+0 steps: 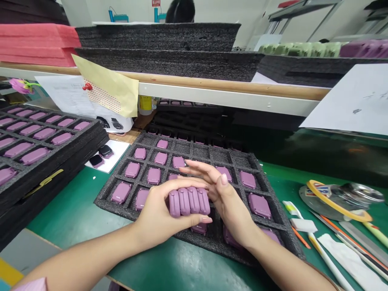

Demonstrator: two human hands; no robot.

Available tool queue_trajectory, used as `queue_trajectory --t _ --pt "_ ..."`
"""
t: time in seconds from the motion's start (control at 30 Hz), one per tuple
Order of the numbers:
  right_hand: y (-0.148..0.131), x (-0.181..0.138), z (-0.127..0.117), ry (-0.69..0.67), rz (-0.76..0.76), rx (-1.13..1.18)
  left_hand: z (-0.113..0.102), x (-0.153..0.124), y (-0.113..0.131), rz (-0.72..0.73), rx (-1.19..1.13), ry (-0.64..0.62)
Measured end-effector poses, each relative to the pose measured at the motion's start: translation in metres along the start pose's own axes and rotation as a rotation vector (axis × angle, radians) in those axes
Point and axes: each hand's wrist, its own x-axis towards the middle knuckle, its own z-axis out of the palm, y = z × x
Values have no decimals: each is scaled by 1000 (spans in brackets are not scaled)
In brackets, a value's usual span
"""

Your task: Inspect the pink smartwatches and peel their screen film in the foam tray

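Observation:
My left hand (159, 216) is closed around a row of several purple watch cases (189, 201), held side by side between thumb and fingers. Against the right end of that row rests my right hand (226, 198), its fingers stretched out and apart, palm toward the cases. Both hands hover over a black foam tray (212, 155) with square pockets, many holding single purple watch cases (154, 175). Some pockets at the back are empty.
A stack of foam trays with purple cases (36, 137) stands at the left. Two dark watch cases (101, 155) lie on white paper. A tape roll (336, 200), a metal lid, swabs and tools lie at the right on the green mat. Foam sheets fill the shelf above.

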Motion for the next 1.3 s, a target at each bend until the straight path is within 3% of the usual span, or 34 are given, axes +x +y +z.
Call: queue_trajectory --t 0.1,0.2,0.37,0.57,0.77,1.3 --pt "4 2 -5 -98 142 72 -1 -2 -1 59 74 -23" --pt "2 2 -5 -191 157 56 0 -2 -4 135 117 -48" --pt "-7 0 3 -143 121 -98 -2 -1 -13 234 112 -93" --pt "-8 -5 5 -19 -120 -297 -5 -9 -18 109 126 -151" --pt "-7 -5 1 -9 -364 -378 -4 -3 -3 -278 -329 -279" --pt "-5 -2 -7 -112 -453 -381 -4 -5 2 -334 -366 -332"
